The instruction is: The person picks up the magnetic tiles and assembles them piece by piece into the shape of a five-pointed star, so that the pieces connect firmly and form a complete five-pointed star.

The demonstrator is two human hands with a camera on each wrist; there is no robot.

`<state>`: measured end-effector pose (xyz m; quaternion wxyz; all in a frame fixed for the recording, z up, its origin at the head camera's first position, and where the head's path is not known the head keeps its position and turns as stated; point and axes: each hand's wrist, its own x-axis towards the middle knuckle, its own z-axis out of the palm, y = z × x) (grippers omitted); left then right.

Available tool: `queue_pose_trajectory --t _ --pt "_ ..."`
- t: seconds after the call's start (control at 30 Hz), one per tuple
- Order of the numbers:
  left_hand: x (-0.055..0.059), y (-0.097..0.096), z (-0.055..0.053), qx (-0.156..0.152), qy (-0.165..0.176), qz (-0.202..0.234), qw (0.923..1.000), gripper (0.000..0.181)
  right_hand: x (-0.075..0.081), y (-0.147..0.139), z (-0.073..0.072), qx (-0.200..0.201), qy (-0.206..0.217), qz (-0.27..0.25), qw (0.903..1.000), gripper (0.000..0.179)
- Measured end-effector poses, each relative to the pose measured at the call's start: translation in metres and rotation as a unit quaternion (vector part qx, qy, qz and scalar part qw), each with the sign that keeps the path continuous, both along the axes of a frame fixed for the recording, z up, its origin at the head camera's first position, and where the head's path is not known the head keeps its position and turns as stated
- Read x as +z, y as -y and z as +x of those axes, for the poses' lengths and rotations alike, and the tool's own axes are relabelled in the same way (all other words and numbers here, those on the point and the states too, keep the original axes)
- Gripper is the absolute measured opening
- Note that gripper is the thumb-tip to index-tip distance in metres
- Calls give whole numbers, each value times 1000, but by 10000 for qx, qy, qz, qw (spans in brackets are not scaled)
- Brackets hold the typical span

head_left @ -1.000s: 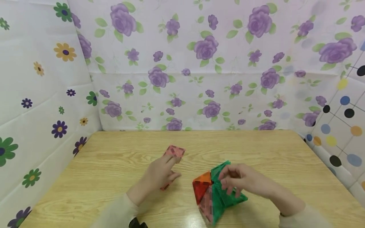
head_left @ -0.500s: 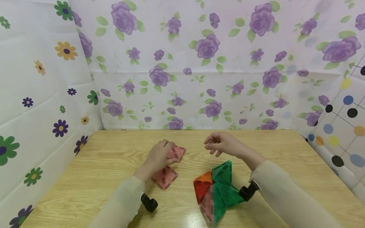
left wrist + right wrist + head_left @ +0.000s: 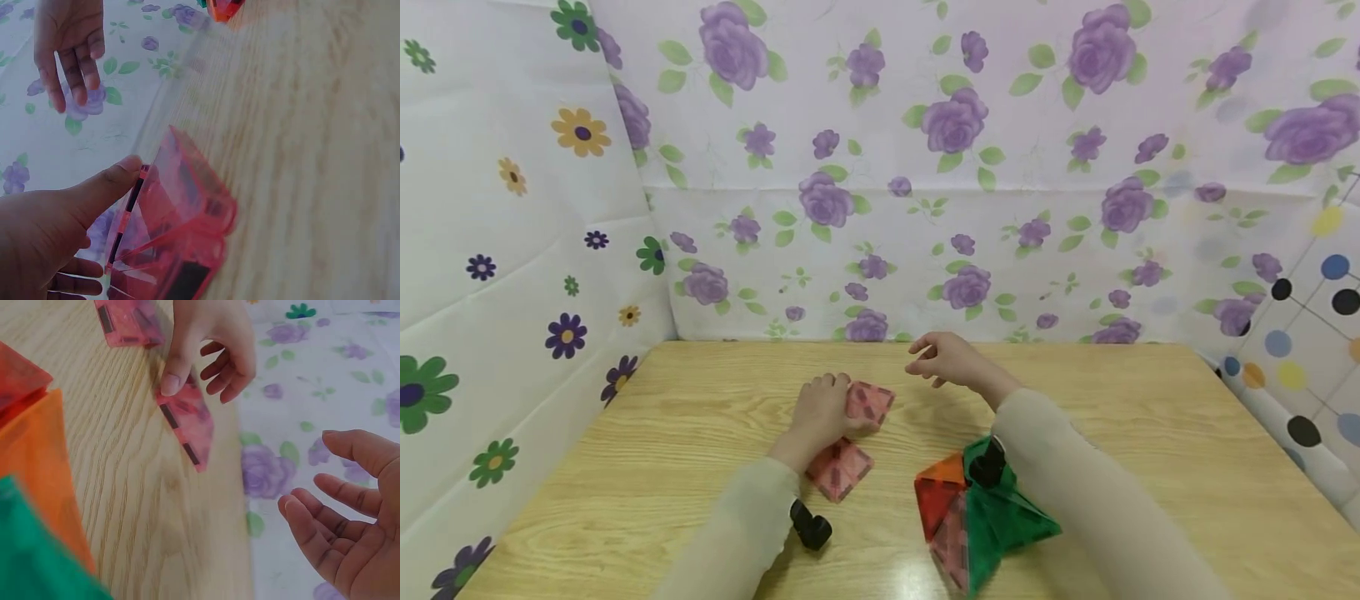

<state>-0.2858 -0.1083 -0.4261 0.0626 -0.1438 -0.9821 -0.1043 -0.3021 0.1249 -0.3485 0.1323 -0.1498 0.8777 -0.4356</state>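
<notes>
My left hand (image 3: 822,410) holds the left side of a see-through pink magnetic-tile piece (image 3: 871,403) on the table. Its thumb (image 3: 122,175) meets one end of the tile edge, and the other fingers curl close to that edge. Just nearer lies a second pink magnetic-tile piece (image 3: 841,473), partly behind the left wrist. Over the back of the table, my right hand (image 3: 947,360) hovers with loosely bent fingers and nothing in it. Below its sleeve is a joined group of magnetic tiles: green (image 3: 1011,521), orange (image 3: 946,472), red (image 3: 934,504) and pink (image 3: 951,546).
The wooden table (image 3: 625,467) ends at a cloth with purple flowers (image 3: 955,125). Patterned cloths also hang at both sides. A black wrist camera (image 3: 987,463) on the right arm overlaps the green tiles; another black camera (image 3: 811,527) sits on the left wrist.
My right hand has left the green tiles, moving back and left over the table. The left hand has shifted to the left side of the farther pink piece, uncovering more of both pink pieces.
</notes>
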Motion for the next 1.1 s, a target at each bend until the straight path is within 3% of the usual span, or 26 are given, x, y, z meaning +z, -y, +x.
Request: queue_pose_trajectory --t 0.23,0.57,0.7,0.87,1.03,1.1 --pt "-6 -3 2 -5 135 -16 9999 92 -7 18 -13 -24 179 350 9992 41" --pt "-15 -4 4 -115 20 409 9991 79 -18 37 -23 298 342 1143 9924 48" --pt "-13 -3 5 59 4 241 9997 80 -17 44 -23 431 441 1503 9867 46" --pt "-14 1 4 333 -47 -8 9994 83 -18 57 -26 646 174 2223 9727 40" --pt "-16 4 4 336 53 445 9984 78 -24 67 -30 878 -393 3029 9482 32" --pt "-17 5 4 322 47 666 9972 76 -27 71 -33 892 -381 3072 9467 26"
